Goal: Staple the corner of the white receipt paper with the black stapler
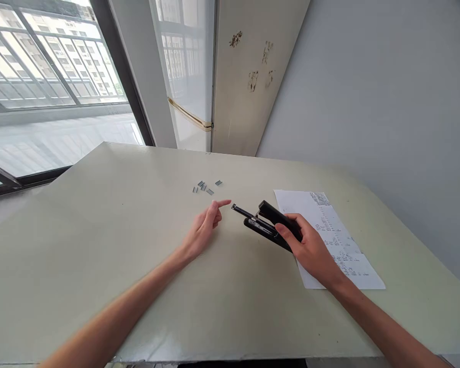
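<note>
My right hand [304,245] is wrapped round a black stapler [270,232], holding it above the table near the sheet of paper. The stapler's top arm is lifted, and its thin staple tray [244,211] sticks out to the left between the arm and the base. Just left of the tray's tip is my left hand [205,225], with the index finger stretched towards it and the other fingers curled. Nothing shows in the left hand, and a small gap separates the fingertip from the tray. Several short strips of staples [204,187] lie loose beyond my left hand.
A printed sheet of paper [352,263] lies on the pale table [80,245] beneath and right of my right hand. At the far edge stands a refrigerator [237,102] with brown patches on its side. A window [49,56] is at the left, a wall [387,102] at the right.
</note>
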Action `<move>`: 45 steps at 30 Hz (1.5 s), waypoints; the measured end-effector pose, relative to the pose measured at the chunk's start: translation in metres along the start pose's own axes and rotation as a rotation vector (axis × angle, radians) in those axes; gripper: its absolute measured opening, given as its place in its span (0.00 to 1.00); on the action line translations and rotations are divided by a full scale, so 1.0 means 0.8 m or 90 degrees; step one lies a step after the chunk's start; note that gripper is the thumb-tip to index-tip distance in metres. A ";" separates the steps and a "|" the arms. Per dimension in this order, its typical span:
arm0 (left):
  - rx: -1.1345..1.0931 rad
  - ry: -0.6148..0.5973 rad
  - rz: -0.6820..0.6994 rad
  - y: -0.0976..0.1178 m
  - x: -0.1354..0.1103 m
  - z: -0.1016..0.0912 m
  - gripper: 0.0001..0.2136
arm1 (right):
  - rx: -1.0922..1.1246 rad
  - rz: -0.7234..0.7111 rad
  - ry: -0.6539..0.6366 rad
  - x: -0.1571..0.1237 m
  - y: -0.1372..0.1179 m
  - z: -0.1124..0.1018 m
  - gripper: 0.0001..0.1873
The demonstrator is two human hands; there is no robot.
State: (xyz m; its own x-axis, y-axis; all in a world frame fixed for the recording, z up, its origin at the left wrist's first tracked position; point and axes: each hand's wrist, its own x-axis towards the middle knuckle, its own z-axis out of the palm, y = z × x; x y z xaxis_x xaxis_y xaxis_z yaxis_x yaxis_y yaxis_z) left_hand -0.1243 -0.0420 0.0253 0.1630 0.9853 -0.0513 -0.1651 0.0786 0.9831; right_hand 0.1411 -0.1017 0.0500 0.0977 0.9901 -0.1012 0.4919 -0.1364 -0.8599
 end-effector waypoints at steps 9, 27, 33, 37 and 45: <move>0.049 -0.075 0.051 -0.020 -0.008 0.000 0.16 | -0.021 -0.085 0.017 0.014 -0.014 0.038 0.24; -0.617 0.027 -0.261 -0.005 -0.021 0.012 0.15 | -0.092 -0.248 0.048 0.042 0.014 0.075 0.21; -0.542 -0.029 -0.298 -0.011 -0.035 0.030 0.19 | -0.195 -0.495 0.002 0.012 -0.020 0.070 0.17; -0.524 -0.128 -0.308 -0.009 -0.042 0.034 0.22 | -0.276 -0.532 -0.030 0.004 -0.025 0.086 0.11; -0.494 -0.118 -0.245 -0.018 -0.033 0.027 0.18 | -0.216 -0.477 0.077 -0.002 -0.014 0.034 0.09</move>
State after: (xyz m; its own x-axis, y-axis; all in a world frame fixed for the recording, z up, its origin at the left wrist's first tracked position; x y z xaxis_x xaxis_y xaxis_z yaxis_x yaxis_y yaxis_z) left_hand -0.1050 -0.0721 0.0164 0.4871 0.8339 -0.2594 -0.6683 0.5471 0.5040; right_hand 0.1117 -0.1011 0.0463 -0.2766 0.8148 0.5095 0.6962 0.5354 -0.4783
